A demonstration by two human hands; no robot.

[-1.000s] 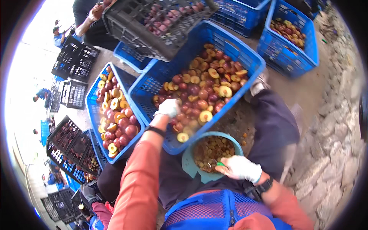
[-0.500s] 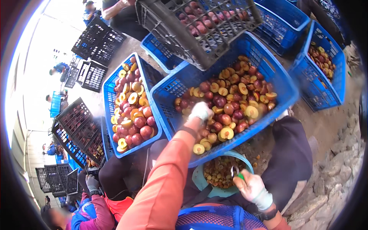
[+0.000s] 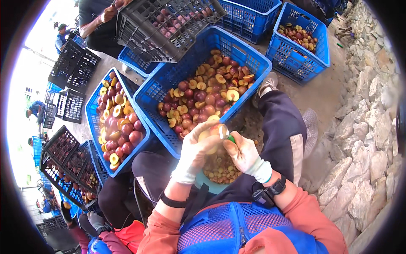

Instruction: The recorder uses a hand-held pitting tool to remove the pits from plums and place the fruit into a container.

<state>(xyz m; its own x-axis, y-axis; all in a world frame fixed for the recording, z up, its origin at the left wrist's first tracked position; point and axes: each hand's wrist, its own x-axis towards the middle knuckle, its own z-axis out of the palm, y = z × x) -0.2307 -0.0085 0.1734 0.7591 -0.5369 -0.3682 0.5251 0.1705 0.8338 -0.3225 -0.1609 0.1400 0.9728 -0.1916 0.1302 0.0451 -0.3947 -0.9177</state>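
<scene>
My left hand [image 3: 194, 148], in a pale glove with bare fingertips, is closed on a cut plum [image 3: 215, 130]. My right hand [image 3: 247, 154], gloved the same way, grips a small green-handled scoop [image 3: 231, 138] whose metal tip meets the fruit's cut face. Below both hands a light teal bowl [image 3: 210, 186] holds plum stones, partly hidden by my fingers. Just beyond stands a large blue crate [image 3: 146, 82] with whole and halved plums [image 3: 203, 91]. To its left, a narrower blue crate [image 3: 91, 127] is heaped with plum halves.
A black crate [image 3: 186, 53] of plums tilts over the large crate's far side, near another person's hand [image 3: 109, 12]. More blue crates [image 3: 296, 63] stand far right. Pale rocks [image 3: 353, 178] border the right. At lower left, a co-worker's gloved hand [image 3: 96, 220] shows near black crates [image 3: 72, 161].
My left hand has come out of the large crate with a plum. My right hand has raised the scoop from the bowl to meet it. The view has shifted rightward.
</scene>
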